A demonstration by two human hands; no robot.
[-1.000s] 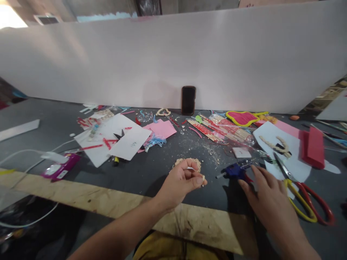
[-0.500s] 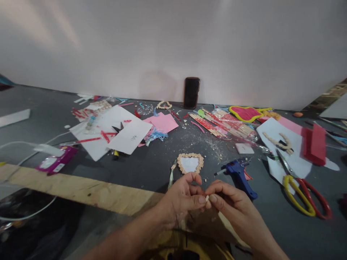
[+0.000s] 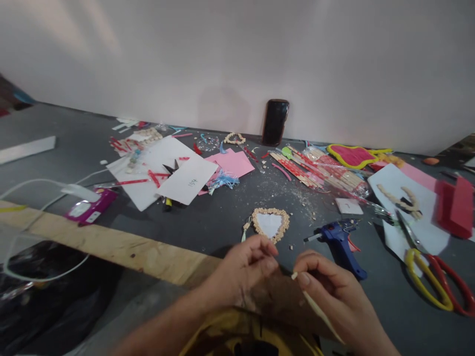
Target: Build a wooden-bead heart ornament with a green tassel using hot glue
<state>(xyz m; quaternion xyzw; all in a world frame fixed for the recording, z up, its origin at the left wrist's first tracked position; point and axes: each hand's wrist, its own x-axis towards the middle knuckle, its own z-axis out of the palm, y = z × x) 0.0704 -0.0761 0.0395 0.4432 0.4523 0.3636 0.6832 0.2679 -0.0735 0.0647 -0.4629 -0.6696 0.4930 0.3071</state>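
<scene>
- Pinching a small pale piece between right hand thumb and forefinger, leaving no visible gap.
- Judging as probably light, stiff and easily dropped; favouring a hold by the sides with fingertips.
- Curling the left hand loosely, left of the grip; not showing whether anything is inside.
- Noting a bead-edged heart just beyond the left fingers.
- Crowding rightward reach with a glue gun near the grip, scissors farther right.
- Observing loose crumbs beyond.
</scene>
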